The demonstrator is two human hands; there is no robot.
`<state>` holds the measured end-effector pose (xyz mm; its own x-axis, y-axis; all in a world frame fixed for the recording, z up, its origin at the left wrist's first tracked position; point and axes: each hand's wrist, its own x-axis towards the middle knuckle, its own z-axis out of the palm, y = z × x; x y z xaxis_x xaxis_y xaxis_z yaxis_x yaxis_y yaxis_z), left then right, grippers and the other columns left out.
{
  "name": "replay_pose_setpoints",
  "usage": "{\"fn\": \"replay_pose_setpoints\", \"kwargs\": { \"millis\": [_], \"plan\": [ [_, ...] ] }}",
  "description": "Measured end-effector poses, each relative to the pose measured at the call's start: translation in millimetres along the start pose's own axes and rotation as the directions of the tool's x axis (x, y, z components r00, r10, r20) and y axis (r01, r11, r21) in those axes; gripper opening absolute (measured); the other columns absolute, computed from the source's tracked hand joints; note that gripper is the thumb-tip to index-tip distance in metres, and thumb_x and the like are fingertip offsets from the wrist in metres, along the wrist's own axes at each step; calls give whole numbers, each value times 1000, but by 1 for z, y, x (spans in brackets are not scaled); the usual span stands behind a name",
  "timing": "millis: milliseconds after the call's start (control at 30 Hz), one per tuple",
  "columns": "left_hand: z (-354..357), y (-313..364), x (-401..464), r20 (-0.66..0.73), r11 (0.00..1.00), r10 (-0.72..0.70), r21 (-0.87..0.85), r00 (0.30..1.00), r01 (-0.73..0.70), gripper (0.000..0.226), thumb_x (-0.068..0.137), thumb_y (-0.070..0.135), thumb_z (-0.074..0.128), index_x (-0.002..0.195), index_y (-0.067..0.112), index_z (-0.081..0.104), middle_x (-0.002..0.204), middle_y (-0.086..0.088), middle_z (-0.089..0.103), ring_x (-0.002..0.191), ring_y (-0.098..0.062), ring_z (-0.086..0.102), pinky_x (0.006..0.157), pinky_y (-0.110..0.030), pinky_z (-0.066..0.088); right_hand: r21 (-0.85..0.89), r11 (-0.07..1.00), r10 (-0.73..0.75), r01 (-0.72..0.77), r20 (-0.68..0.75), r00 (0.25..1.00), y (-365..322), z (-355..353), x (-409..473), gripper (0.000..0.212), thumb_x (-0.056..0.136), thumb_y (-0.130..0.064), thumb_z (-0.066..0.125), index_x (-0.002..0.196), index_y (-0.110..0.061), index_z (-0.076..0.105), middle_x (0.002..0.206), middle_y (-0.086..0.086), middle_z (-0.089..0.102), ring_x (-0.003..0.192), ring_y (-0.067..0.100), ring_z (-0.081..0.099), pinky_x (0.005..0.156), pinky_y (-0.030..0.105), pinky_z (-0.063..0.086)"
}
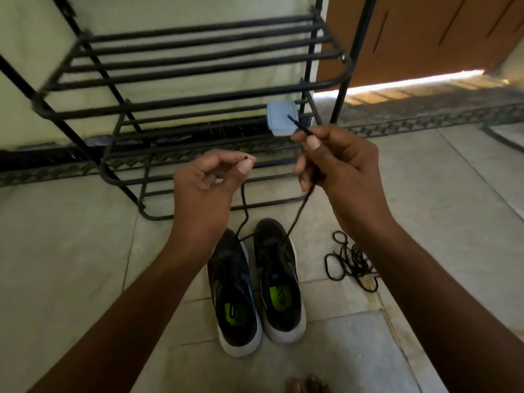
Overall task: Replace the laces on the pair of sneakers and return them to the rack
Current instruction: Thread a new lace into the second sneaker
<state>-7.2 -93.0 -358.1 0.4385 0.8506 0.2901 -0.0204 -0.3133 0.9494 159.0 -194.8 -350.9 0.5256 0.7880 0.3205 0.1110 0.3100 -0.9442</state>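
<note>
While both ends of the black lace (300,211) are raised above the right-hand sneaker (279,279), the step in hand looks like evening the two halves after the first pass through the lowest eyelets near the toe. The left hand (202,188) pinches one tip between thumb and forefinger, its other fingers loosely curled; the right hand (337,163) pinches the other end a little below its tip, which pokes up past the thumb. To do this well, I judge the tips should be brought level with the strands equally taut, so neither side runs short higher up, and the cord kept untwisted before crossing.

That lace is a thin, round, pliant cord, kinked on the left strand and straighter on the right. Both sneakers stand side by side on the floor, toes toward the rack (198,89), dark soft uppers over thick white soles with green insole patches; the left sneaker (232,296) appears unlaced, though I cannot be sure. Right of the shoes, well apart, a tangled pile of black laces (351,262) lies on pale stone tiles. Beyond stands the black metal-tube rack, with a small pale blue box (280,120) on a lower shelf.
</note>
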Motion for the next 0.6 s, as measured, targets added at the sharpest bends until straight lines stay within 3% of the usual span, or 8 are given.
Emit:
{"fn": "replay_pose_setpoints", "kwargs": {
  "millis": [167,400,600],
  "plan": [
    [-7,38,13,78,996,84,30,993,-86,9,93,7,71,97,13,77,96,5,79,95,-8,73,82,-20,55,13,998,-55,56,-15,998,-17,9,11,21,105,-1,46,109,7,65,79,17,66,61,20,58,60,26,50],
    [-10,80,24,38,995,97,-16,995,-96,11,92,12,72,101,15,78,99,4,79,100,-11,73,88,-23,57,27,996,-85,85,-16,996,-35,25,14,22,106,-8,50,98,8,64,78,20,69,64,34,66,65,34,58],
    [-10,101,28,17,992,124,-39,992,-124,12,93,11,71,102,15,78,100,5,78,101,-10,73,88,-18,55,-150,983,-119,106,-81,990,-36,26,16,15,100,-15,64,98,-8,77,84,3,73,80,15,70,74,24,53]
  ]
}}
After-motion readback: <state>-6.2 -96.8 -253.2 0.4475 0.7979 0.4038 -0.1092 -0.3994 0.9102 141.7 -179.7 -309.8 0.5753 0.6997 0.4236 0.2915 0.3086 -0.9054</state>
